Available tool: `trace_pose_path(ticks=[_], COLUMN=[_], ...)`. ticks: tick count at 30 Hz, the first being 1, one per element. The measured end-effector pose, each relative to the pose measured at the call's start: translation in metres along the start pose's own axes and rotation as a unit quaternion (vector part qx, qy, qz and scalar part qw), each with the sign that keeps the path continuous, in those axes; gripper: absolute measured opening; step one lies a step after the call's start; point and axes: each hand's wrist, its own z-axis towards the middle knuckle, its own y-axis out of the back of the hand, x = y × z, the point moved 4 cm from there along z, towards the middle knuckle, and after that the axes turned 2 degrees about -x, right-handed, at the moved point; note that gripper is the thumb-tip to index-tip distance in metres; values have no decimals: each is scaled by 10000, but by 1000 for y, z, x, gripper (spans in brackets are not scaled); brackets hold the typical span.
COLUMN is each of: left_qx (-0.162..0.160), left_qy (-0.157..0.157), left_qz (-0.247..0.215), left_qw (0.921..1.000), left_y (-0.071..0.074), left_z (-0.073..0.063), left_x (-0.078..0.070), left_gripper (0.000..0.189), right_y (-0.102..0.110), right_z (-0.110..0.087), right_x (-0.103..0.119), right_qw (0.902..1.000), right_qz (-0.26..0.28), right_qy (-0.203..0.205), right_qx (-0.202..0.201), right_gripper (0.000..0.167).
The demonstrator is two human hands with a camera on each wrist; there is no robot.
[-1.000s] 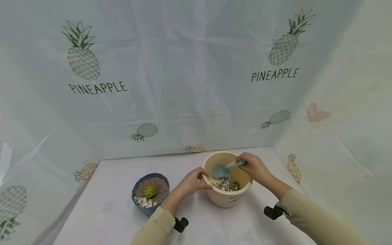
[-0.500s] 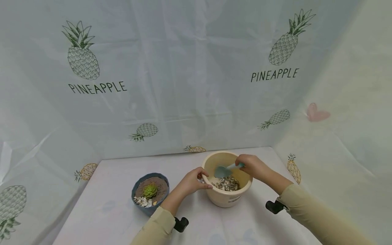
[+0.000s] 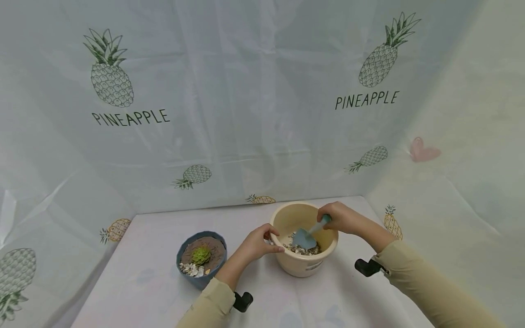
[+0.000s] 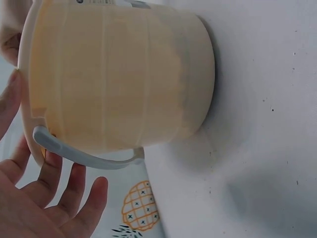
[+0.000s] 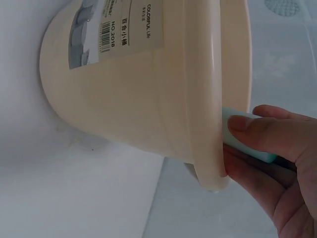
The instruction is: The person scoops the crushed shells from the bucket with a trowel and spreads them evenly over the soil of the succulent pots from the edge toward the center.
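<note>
My left hand (image 3: 256,244) grips the left rim of a cream plastic bucket (image 3: 301,268), its thumb and fingers spread along the edge. In the left wrist view the grey carrying handle (image 4: 84,156) hangs beside those fingers. A light blue hand trowel (image 3: 304,238) is held by its grip in my right hand (image 3: 341,218), over the bucket's right rim. The trowel's blade lies on the small mixed pebbles (image 3: 290,248) at the bottom, covering part of them. Seen from the right wrist, thumb and fingers close around the pale green grip (image 5: 242,136); the blade is hidden inside the bucket.
Left of my left forearm stands a blue pot (image 3: 196,279) with brown soil, a green succulent (image 3: 201,255) and whitish stones (image 3: 190,269) along its front. A pale cloth covers the table (image 3: 143,278). Pineapple-print curtain (image 3: 246,114) hangs behind and at both sides.
The trowel blade has moved down from the bucket's inner wall onto the pebbles, and its grip now slants more steeply. My left hand, the bucket and the pot have stayed put.
</note>
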Motion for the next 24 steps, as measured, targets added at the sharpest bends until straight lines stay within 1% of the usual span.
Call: trace_pose_path(ticks=[5, 7, 12, 16, 20, 24], left_qx=[-15, -11, -28, -37, -15, 1], left_qy=[56, 82, 32, -37, -33, 0], left_qz=[-85, -123, -147, -148, -147, -192], left_qw=[9999, 9999, 9999, 9999, 9999, 9998], left_y=[-1, -1, -1, -2, -2, -2], left_z=[0, 0, 1, 2, 2, 2], left_x=[2, 3, 4, 5, 6, 6], left_gripper=[45, 45, 45, 43, 42, 42], right_y=[-6, -9, -12, -16, -19, -19], right_z=[-1, -3, -4, -2, -1, -3], right_x=[-2, -4, -10, -14, -16, -17], right_qw=[9979, 9963, 9932, 9896, 9847, 9745], right_qz=[576, 771, 1063, 1310, 1586, 2084], right_qy=[-259, -342, -462, -580, -714, -825], right_qx=[175, 144, -88, -101, -101, -92], right_gripper=[19, 19, 18, 17, 17, 20])
